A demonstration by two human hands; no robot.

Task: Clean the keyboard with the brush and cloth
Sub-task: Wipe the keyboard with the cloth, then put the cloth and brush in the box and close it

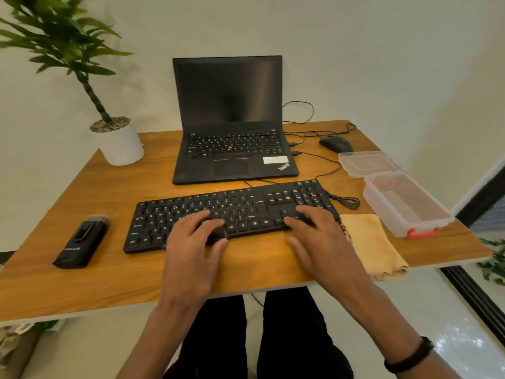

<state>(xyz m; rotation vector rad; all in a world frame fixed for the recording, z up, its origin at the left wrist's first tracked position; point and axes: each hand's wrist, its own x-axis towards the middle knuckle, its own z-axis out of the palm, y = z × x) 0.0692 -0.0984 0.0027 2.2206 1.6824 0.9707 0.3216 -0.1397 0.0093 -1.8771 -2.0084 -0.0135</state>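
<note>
Both hands' fingers [210,217] rest spread on keyboard [169,217]; cloth [374,244] beside right.

light: soft, even, fairly bright | shadows: faint beneath the keyboard [232,214] | blur: plant leaves far left of it smeared | distortion: table [109,269] edges bow around it | glare: floor right of it

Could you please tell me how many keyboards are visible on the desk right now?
2: the separate black keyboard near the front edge, under both hands, and the built-in laptop keyboard behind it. None looks hidden.
</note>
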